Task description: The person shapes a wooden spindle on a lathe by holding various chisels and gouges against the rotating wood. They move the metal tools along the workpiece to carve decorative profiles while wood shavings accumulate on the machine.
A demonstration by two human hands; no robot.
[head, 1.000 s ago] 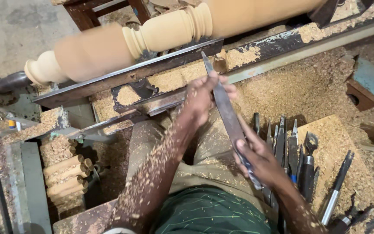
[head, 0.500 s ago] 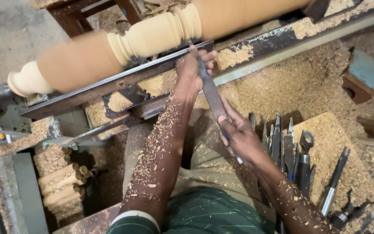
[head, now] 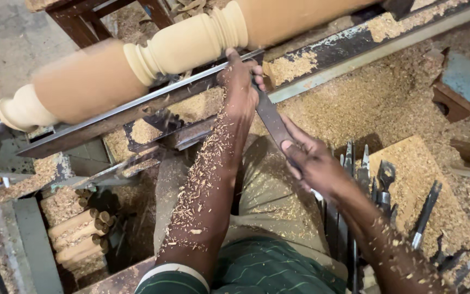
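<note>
A pale turned wooden spindle [head: 186, 43] runs across the top on a lathe, blurred as if spinning. A long flat metal chisel [head: 272, 121] lies between my hands, its tip on the metal tool rest [head: 137, 106] beside the spindle. My left hand [head: 240, 81] clasps the blade end against the rest, its forearm speckled with wood shavings. My right hand [head: 311, 158] grips the chisel lower down, near its handle.
Sawdust covers the lathe bed [head: 354, 43] and the floor around it. Several metal chisels [head: 376, 185] lie on a dusty board at the right. Short turned wooden pieces [head: 80, 234] are stacked at the lower left. A blue-topped block [head: 461, 81] sits far right.
Both hands and the chisel have moved left along the tool rest, and the chisel tip is nearer the beaded part of the spindle. The camera view has shifted too.
</note>
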